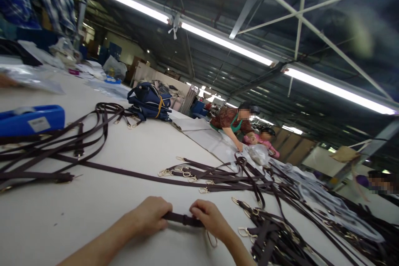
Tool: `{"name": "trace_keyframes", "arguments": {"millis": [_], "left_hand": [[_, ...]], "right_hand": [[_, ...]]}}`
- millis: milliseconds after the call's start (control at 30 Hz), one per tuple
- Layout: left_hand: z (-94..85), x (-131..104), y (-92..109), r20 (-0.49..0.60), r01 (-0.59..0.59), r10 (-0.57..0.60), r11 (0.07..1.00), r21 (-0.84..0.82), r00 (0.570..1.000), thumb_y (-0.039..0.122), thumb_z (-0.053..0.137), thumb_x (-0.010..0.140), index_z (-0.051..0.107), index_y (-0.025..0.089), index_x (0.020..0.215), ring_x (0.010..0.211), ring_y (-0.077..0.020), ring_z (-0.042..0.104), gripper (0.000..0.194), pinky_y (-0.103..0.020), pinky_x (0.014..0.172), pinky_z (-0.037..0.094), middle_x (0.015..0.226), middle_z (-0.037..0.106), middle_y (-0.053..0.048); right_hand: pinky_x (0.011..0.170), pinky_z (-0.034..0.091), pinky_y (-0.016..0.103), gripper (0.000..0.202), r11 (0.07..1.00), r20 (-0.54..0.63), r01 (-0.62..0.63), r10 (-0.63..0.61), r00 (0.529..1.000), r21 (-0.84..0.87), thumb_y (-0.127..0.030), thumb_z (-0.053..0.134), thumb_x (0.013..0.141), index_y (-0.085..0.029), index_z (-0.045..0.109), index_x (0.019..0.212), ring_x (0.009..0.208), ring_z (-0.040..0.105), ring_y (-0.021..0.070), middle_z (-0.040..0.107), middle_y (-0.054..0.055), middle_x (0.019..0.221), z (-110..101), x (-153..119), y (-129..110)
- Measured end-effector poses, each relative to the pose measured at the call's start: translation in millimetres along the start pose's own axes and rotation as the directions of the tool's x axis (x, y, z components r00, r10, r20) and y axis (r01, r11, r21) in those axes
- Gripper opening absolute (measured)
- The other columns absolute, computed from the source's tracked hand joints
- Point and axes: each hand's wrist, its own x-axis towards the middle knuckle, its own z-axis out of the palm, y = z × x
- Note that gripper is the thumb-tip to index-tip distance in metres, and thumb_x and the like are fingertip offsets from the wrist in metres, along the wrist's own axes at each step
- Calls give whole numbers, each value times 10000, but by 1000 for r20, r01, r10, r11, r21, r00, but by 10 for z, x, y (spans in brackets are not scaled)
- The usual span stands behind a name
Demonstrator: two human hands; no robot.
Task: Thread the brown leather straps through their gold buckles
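A dark brown strap is stretched between my two hands, low over the pale table. My left hand closes round its left end, and my right hand pinches it near a slider. From under my right hand hangs a gold-coloured clasp. Just beyond my hands, several brown straps lie with their gold clasps toward the left. Right of my right hand sits a heap of similar straps with metal clasps. What my left fingers cover of the strap is hidden.
More brown straps loop across the table at left, beside a blue tape dispenser. Folded dark blue bags lie farther back. Across the table a person leans over clear plastic bags, with another person alongside.
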Motion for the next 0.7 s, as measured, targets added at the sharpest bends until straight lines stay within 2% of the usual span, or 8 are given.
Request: {"name": "trace_keyframes", "arguments": {"millis": [100, 167, 233, 267, 333, 467, 567, 700], "left_hand": [[-39, 14, -67, -21, 89, -87, 993, 75, 996, 190, 524, 763, 634, 181, 961, 993, -295, 623, 227, -413, 869, 484, 1063, 675, -117], [-58, 23, -50, -51, 94, -89, 990, 107, 995, 181, 531, 765, 619, 163, 963, 1036, -297, 586, 217, -439, 915, 461, 1111, 639, -132], [-63, 32, 0, -75, 59, -51, 993, 105, 996, 183, 556, 754, 607, 169, 988, 1062, -293, 553, 240, -447, 934, 446, 1146, 608, -131], [-58, 37, 28, -79, 30, -23, 995, 91, 997, 189, 569, 750, 599, 179, 1023, 1074, -289, 540, 275, -445, 939, 441, 1166, 597, -124], [-33, 47, 72, -56, -35, 38, 998, 54, 998, 194, 582, 748, 582, 203, 1093, 1083, -280, 531, 345, -433, 936, 444, 1185, 589, -107], [53, 81, 64, -9, -99, 100, 994, 48, 995, 121, 525, 771, 609, 208, 1055, 1048, -271, 560, 308, -401, 904, 458, 1126, 618, -100], [110, 119, -30, -38, -53, 56, 996, 76, 998, 44, 429, 784, 619, 205, 973, 999, -252, 593, 313, -364, 852, 468, 1073, 644, -88], [106, 160, -207, -95, 67, -60, 995, 72, 994, 8, 343, 793, 610, 191, 880, 936, -241, 624, 335, -343, 791, 468, 1000, 663, -85]], "right_hand": [[937, 465, 366, 334, 986, -163, -77, 53, 985, -150, -217, 405, 845, -145, 689, 1005, 1025, 634, 254, 705, 133, 1052, -139, 128, 351], [1055, 384, 399, 426, 965, -225, -131, 78, 971, -229, -186, 367, 866, -88, 613, 1199, 1221, 535, 282, 600, 194, 1289, -153, 242, 528], [1108, 323, 418, 464, 943, -241, -153, 81, 967, -296, -185, 377, 888, -57, 533, 1305, 1319, 438, 298, 490, 213, 1415, -94, 366, 624], [1116, 309, 427, 462, 932, -240, -156, 78, 968, -327, -185, 391, 895, -55, 521, 1319, 1330, 422, 307, 475, 214, 1428, -45, 423, 643], [1105, 313, 437, 410, 912, -238, -161, 72, 968, -377, -164, 411, 897, -67, 575, 1260, 1287, 462, 315, 543, 213, 1361, 58, 505, 637], [988, 410, 416, 314, 887, -253, -159, 50, 966, -434, -114, 373, 902, -119, 672, 996, 1088, 576, 298, 676, 180, 1086, 156, 432, 565], [904, 454, 380, 290, 894, -244, -116, 8, 970, -432, -115, 383, 901, -163, 667, 925, 991, 596, 272, 692, 133, 985, 106, 154, 503], [916, 467, 323, 253, 924, -216, -28, -59, 975, -381, -138, 443, 873, -203, 668, 966, 1012, 611, 218, 706, 88, 1043, 97, -378, 378]]}}
